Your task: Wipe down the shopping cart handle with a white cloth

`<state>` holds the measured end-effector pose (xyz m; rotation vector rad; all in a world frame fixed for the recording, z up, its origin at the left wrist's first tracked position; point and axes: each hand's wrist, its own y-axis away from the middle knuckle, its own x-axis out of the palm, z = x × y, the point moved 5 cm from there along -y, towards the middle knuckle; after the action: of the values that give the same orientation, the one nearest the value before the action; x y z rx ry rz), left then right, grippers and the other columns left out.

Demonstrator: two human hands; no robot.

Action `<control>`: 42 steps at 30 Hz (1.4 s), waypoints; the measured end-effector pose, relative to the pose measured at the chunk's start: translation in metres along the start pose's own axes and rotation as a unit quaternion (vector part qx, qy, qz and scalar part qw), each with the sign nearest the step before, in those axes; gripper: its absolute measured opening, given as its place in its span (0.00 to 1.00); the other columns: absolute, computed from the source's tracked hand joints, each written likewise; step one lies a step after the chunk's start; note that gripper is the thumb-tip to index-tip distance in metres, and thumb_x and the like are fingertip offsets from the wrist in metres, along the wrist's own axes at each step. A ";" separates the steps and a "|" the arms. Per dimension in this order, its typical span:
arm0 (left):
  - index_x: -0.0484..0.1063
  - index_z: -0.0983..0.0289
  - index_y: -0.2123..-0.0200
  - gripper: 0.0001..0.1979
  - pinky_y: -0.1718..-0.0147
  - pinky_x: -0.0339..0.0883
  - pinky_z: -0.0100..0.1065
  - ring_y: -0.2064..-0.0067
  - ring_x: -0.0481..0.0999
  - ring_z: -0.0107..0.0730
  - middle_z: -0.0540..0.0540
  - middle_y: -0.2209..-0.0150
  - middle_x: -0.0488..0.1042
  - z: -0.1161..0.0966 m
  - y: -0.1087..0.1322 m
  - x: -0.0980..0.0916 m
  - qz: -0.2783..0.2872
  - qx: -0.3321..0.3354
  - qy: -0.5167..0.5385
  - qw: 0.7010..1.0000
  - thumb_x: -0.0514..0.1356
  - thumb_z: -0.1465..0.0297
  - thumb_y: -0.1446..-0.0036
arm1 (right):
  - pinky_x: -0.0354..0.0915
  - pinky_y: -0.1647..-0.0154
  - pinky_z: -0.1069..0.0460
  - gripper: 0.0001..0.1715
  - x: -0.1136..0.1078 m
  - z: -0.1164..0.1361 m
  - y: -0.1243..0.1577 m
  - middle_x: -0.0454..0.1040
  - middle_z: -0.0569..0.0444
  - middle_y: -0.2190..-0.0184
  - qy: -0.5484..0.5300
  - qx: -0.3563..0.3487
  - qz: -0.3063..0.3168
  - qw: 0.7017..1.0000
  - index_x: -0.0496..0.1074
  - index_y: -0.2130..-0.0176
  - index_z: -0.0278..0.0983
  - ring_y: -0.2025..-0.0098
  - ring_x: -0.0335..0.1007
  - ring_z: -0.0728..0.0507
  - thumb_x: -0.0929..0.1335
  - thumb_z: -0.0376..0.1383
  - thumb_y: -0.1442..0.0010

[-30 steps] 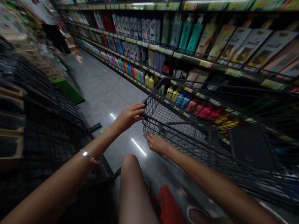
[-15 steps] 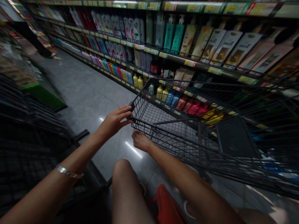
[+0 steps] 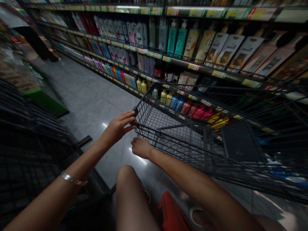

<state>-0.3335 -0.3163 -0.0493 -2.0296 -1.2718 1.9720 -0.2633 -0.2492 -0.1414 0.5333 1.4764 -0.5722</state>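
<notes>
A dark wire shopping cart [image 3: 183, 128] stands in a shop aisle, its near corner in front of me. My left hand [image 3: 117, 127] rests against that corner, fingers stretched out along the top rim. My right hand [image 3: 141, 147] is lower, its fingers curled round a lower bar of the cart's end wall. A bracelet sits on my left wrist. The cart's basket holds nothing that I can see. My bare knee [image 3: 128, 175] is raised below both hands.
Shelves of shampoo and soap bottles [image 3: 183, 41] run along the right of the aisle. Dark wire racks [image 3: 31, 128] stand at the left. Grey floor tiles [image 3: 91, 96] stretch ahead. Another person [image 3: 38, 41] stands far down the aisle. Something red [image 3: 173, 211] lies by my feet.
The view has swung left since a second ago, so cart and hands sit further left in frame. My right hand has slid lower on the cart's end wall. My left hand keeps its place.
</notes>
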 end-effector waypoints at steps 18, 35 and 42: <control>0.72 0.63 0.55 0.16 0.47 0.70 0.48 0.42 0.70 0.43 0.63 0.46 0.73 -0.002 0.001 0.004 -0.003 -0.002 0.007 1.000 0.59 0.60 0.42 | 0.69 0.57 0.47 0.18 0.035 -0.011 0.004 0.72 0.33 0.53 0.024 0.081 -0.011 0.996 0.73 0.55 0.22 0.51 0.67 0.39 0.59 0.25 0.39; 0.72 0.62 0.55 0.15 0.47 0.70 0.48 0.42 0.70 0.43 0.62 0.46 0.73 -0.007 0.001 0.004 -0.015 -0.001 0.009 1.000 0.58 0.60 0.41 | 0.68 0.58 0.46 0.15 -0.009 0.014 -0.004 0.74 0.38 0.61 0.017 0.036 -0.018 0.999 0.76 0.60 0.27 0.54 0.68 0.39 0.61 0.26 0.39; 0.72 0.61 0.55 0.15 0.45 0.68 0.49 0.42 0.69 0.43 0.61 0.45 0.72 -0.008 0.003 0.006 -0.008 -0.028 0.011 1.000 0.58 0.59 0.41 | 0.70 0.59 0.47 0.16 0.008 -0.007 -0.010 0.72 0.35 0.58 0.009 0.100 -0.009 0.995 0.74 0.58 0.23 0.53 0.67 0.40 0.60 0.24 0.39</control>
<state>-0.3263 -0.3108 -0.0541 -2.0513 -1.3489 1.9237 -0.2747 -0.2524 -0.1495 0.6834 1.4511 -0.7370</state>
